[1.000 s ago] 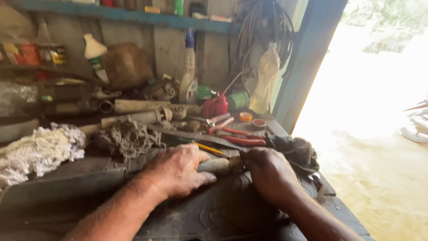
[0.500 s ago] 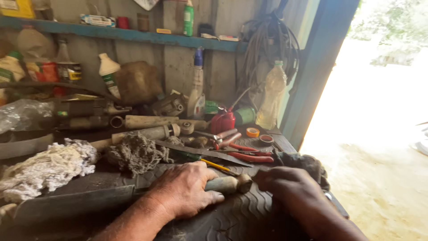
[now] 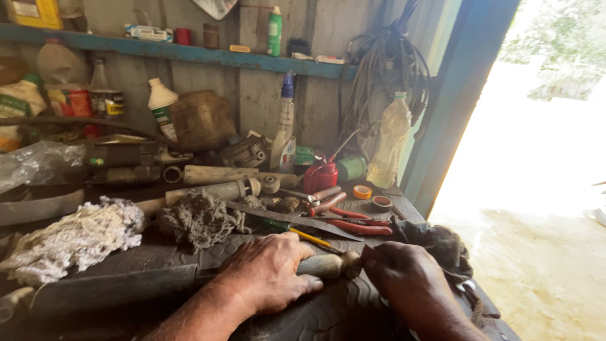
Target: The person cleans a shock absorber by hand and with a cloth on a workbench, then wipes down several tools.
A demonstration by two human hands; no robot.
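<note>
1. The large knife (image 3: pixel 189 278) lay flat across a black tyre tread (image 3: pixel 328 309) at the near edge of the bench, its wide dark blade pointing left and its pale rounded handle pointing right.
2. The left hand (image 3: pixel 268 273) was closed around that handle, fingers curled over the top, knuckles toward the far side.
3. The right hand (image 3: pixel 404 278) rested on the tyre tread just right of the handle's end; its fingers were bent, but whether they pinched anything could not be told.
4. Just beyond the hands lay a yellow-handled screwdriver (image 3: pixel 309 239) and a long dark blade (image 3: pixel 297 220), with red-handled pliers (image 3: pixel 356 224) to their right.
5. A dark cloth (image 3: pixel 442 243) was bunched at the right end of the bench, near the right hand.
6. To the left sat a grey wad of thread waste (image 3: pixel 199 218), and further left a white wad (image 3: pixel 76 237).
7. Farther back stood a red oil can (image 3: pixel 320 177), a clear plastic bottle (image 3: pixel 391 145) and a spray bottle (image 3: pixel 285 132), under a blue shelf (image 3: pixel 189 53).
</note>
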